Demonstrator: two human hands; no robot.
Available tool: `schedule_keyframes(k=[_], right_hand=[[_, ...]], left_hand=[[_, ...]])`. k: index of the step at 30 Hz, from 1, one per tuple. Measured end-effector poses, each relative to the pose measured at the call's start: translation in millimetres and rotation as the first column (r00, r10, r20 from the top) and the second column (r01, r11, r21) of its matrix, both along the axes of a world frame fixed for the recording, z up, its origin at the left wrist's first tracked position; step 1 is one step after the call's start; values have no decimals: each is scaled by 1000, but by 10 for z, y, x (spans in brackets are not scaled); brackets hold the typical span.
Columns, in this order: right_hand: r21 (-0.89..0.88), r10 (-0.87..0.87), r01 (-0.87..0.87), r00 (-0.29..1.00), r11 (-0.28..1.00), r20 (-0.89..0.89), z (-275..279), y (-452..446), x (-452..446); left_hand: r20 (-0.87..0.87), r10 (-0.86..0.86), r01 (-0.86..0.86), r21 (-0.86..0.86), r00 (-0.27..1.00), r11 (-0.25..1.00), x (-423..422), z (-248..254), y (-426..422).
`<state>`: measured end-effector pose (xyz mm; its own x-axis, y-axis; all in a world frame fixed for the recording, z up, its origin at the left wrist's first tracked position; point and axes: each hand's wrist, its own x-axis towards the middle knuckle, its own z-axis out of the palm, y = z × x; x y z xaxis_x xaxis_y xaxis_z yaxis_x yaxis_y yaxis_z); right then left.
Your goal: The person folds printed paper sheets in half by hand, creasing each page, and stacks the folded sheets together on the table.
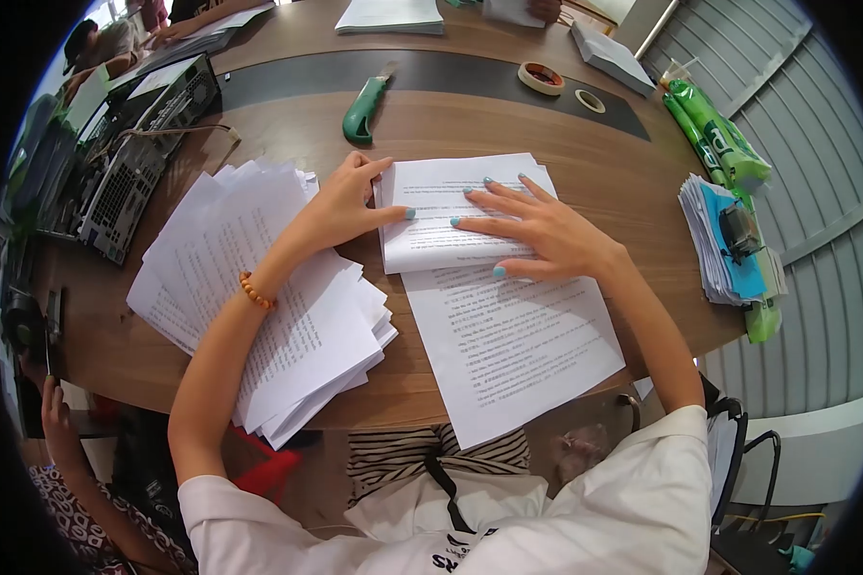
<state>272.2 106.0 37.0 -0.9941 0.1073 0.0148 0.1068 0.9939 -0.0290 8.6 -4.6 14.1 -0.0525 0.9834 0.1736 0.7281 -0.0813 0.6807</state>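
Printed sheets of paper lie before me, the far part folded over into a flap (pixel 441 244) with its print upside down. Below the flap, a printed sheet (pixel 523 350) reaches past the table's near edge. My left hand (pixel 350 201), with a beaded bracelet at the wrist, grips the flap's left edge; its thumb lies on top and its other fingers curl by the far left corner. Spread flat across the flap's right part is my right hand (pixel 537 230), fingers apart. A loose, fanned stack of printed sheets (pixel 268 307) lies under and beside my left forearm.
Beyond the papers lie a green-handled scraper (pixel 364 110) and tape rolls (pixel 541 79). A computer case (pixel 149 153) stands at left. Clipped papers (pixel 724 240) and a green package (pixel 714 134) line the right edge. Other people are at the far left and lower left.
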Motion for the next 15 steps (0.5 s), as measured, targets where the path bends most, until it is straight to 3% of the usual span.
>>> schedule_keyframes(k=[9, 12, 15], right_hand=[[-75, 65, -68, 997, 995, -37, -30, 127, -24], [-111, 6, -12, 999, 994, -53, -52, 115, -28], [-56, 27, -29, 999, 998, -37, -24, 81, -23]], left_hand=[[-13, -20, 20, -23, 1000, 1000, -7, 8, 11], [-19, -12, 11, -18, 1000, 1000, -9, 3, 9], [-21, -15, 15, 0, 1000, 1000, 3, 24, -11]])
